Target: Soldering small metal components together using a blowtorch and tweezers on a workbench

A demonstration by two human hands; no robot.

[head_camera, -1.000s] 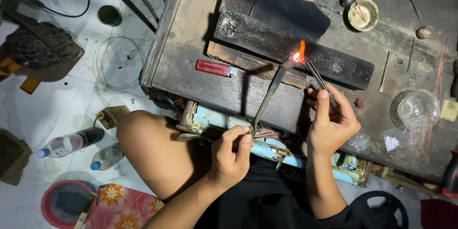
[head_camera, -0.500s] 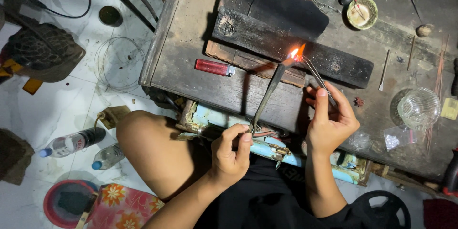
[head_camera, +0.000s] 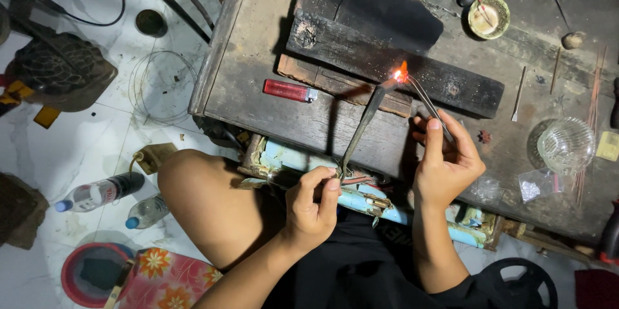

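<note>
- Left hand [head_camera: 314,202] gripping the base of a thin torch [head_camera: 361,125], closed around it, angling the nozzle up toward the flame [head_camera: 401,74].
- Right hand [head_camera: 448,164] pinching tweezers [head_camera: 429,104], tips reaching into the flame at a small workpiece, too small to make out.
- Heating underway against the charred wooden block [head_camera: 400,67]; judging by the live flame, joint not yet finished.
- Lying idle on the workbench [head_camera: 258,90]: red lighter [head_camera: 290,90], glass bowl [head_camera: 566,146], small dish [head_camera: 489,17].

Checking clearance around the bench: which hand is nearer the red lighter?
Left. The left hand grips the torch below and slightly right of the red lighter; the right hand, holding tweezers, sits farther right.
</note>
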